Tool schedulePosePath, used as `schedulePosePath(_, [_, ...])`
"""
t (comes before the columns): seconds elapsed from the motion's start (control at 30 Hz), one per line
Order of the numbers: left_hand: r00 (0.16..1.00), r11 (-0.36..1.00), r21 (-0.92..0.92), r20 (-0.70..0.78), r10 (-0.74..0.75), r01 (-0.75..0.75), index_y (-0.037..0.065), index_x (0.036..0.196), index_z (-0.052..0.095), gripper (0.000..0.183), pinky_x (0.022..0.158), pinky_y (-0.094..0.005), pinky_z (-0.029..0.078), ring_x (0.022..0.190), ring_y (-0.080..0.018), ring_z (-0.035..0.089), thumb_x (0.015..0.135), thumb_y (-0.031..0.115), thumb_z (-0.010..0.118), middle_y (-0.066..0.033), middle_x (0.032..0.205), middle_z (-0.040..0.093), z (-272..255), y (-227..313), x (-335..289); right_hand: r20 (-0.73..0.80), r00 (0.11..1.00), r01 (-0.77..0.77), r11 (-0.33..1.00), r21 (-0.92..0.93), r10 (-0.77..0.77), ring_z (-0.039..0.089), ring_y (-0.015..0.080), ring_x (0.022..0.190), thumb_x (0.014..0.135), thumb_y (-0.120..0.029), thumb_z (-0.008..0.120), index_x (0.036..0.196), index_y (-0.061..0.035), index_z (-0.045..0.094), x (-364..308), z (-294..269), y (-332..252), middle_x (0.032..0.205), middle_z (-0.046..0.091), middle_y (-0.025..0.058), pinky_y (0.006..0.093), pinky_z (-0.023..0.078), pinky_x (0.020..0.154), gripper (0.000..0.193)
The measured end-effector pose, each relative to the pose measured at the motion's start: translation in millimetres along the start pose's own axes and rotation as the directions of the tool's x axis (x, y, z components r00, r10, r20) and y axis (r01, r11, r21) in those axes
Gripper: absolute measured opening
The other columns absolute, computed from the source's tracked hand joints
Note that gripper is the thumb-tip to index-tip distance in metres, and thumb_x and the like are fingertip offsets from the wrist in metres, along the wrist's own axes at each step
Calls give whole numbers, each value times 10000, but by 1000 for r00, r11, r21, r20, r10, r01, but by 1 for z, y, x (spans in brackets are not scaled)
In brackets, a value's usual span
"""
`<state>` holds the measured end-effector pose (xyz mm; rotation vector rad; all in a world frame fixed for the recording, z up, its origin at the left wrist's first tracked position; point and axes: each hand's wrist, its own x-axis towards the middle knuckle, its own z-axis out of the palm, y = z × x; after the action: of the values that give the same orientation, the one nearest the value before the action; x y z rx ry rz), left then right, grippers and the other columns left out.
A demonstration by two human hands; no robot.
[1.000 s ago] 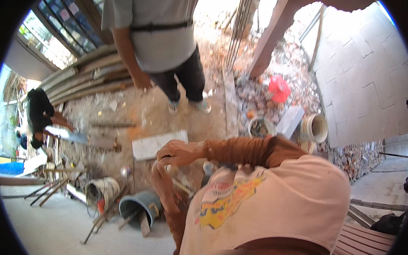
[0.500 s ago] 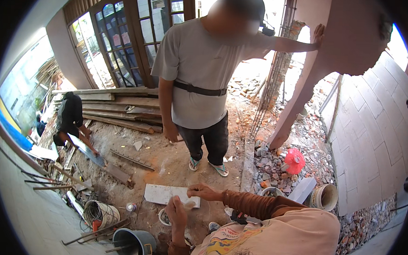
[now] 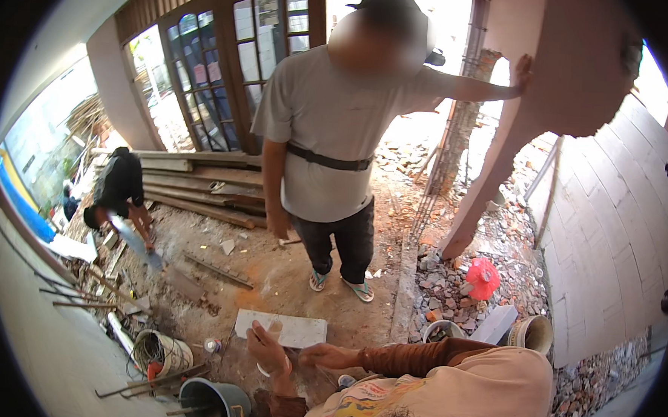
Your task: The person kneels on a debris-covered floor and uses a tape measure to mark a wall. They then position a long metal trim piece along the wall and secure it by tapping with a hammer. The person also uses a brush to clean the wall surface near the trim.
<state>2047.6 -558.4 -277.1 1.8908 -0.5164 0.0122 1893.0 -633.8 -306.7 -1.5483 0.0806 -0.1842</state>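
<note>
Below the standing person lies a pale grey rectangular block [image 3: 301, 331] on the dirt floor. My left hand [image 3: 269, 351] is at its near left edge, fingers stretched out and nothing visible in them. A blurred brownish patch shows on the block beside those fingers; I cannot tell what it is. My right hand [image 3: 331, 356] is just below the block's near edge, with its fingers curled together. Whatever it may hold is hidden. Beneath my left hand a bit of a white container's rim shows, mostly covered.
A person in a grey shirt [image 3: 330, 140] stands ahead, one hand on a broken wall [image 3: 504, 134]. Another person [image 3: 120, 190] bends at the left near stacked planks [image 3: 199, 179]. Buckets [image 3: 218, 399], a wire-filled pail [image 3: 164, 353], rubble and a red plastic bag [image 3: 483, 279] lie around.
Both hands have dropped nearer to me and to the left, off the block's right part. The left hand has gone from a closed grip to stretched fingers. The bending person has shifted slightly.
</note>
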Motion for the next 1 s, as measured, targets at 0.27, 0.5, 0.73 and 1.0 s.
schedulePosePath(0.27, [767, 957, 192, 640, 45, -216, -31, 845, 638, 465, 629, -491, 487, 747, -379, 650, 1011, 397, 565, -243, 706, 622, -23, -44, -54, 25, 994, -102, 982, -160, 107, 599, 164, 821, 981, -244, 549, 972, -15, 699, 2, -35, 13, 884, 678, 74, 359, 473, 755, 273])
schedulePosePath(0.5, [858, 655, -559, 271, -435, 509, -41, 862, 636, 476, 627, -462, 482, 718, -340, 619, 1024, 400, 558, -220, 683, 587, -10, 6, -33, 90, 977, -210, 939, 271, 192, 627, 161, 850, 1028, -342, 529, 1011, -7, 660, -14, 10, 40, 861, 675, 41, 344, 487, 798, 360])
schedulePosePath(0.73, [965, 813, 523, 182, 188, -257, -30, 743, 587, 486, 566, -458, 413, 537, -320, 491, 1042, 351, 556, -167, 608, 535, -18, -6, 8, 67, 971, 236, 866, -441, -231, 592, 464, 766, 927, -193, 570, 922, 6, 606, -14, 1, -24, 795, 633, 236, 490, 464, 671, 203])
schedulePosePath(1.0, [808, 867, -338, 577, -117, 367, 35, 823, 608, 410, 598, -315, 443, 695, -129, 544, 1062, 356, 520, -16, 785, 584, -3, -21, -39, -103, 994, 37, 999, 6, -36, 583, 117, 729, 929, -251, 626, 878, -1, 700, -11, -60, -11, 745, 664, 37, 340, 465, 667, 265])
